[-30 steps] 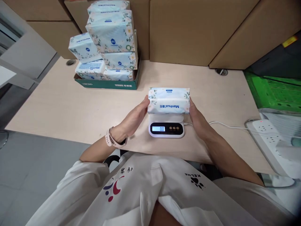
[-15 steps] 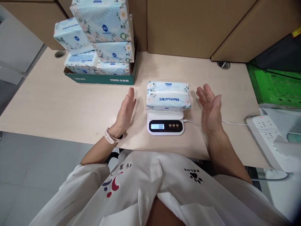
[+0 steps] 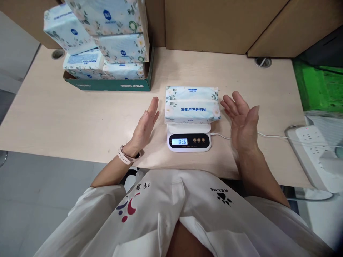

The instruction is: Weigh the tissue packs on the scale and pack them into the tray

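A light-blue floral tissue pack (image 3: 192, 107) marked Manhua lies on the platform of a white digital scale (image 3: 189, 147). The scale's lit display (image 3: 179, 141) reads about 103.6. My left hand (image 3: 144, 123), with a pale watch band (image 3: 123, 155) at the wrist, is held upright to the left of the pack, fingers stretched out and apart from it. On the other side my right hand (image 3: 242, 121) faces the pack, palm inward, fingers spread, touching nothing.
Several more tissue packs (image 3: 120, 48) are stacked in a green box (image 3: 107, 85) at the back left. A white cable (image 3: 221, 135) runs from the scale toward a power strip (image 3: 312, 142) on the right. Cardboard (image 3: 225, 26) stands along the back, near a green crate (image 3: 318, 85).
The display has gone from 0.0 to about 103.6. The camera view has moved slightly closer. Both hands stay open beside the tissue pack, with little movement.
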Motion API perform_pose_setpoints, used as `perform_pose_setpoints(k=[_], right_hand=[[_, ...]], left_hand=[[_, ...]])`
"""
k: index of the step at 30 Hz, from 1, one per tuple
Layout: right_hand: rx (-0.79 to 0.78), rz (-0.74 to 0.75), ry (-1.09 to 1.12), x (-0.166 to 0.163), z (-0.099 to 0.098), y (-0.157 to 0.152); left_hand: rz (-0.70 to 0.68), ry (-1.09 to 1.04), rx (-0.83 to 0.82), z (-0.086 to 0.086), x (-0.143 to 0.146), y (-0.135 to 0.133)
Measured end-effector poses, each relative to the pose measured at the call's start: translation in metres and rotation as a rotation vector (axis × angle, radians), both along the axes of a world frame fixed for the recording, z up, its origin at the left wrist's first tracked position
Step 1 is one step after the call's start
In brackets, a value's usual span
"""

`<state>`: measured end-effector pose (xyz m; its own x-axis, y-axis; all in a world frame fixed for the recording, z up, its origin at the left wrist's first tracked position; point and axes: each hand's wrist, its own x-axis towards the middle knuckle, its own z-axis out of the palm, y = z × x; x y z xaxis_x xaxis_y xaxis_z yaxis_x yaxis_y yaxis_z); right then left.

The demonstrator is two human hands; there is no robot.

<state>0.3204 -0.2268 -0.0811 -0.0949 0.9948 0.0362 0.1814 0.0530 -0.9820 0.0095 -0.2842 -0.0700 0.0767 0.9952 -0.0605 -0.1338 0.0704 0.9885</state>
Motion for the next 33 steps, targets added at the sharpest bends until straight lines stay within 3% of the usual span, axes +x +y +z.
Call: perform_pose_setpoints(k=[33], right_hand=[[0.025,-0.018,-0.044,-0.0003,0.0038,-0.0018]], left_hand=[[-0.03,-0.027,-0.021,0.0013,0.0002,-0.0005]])
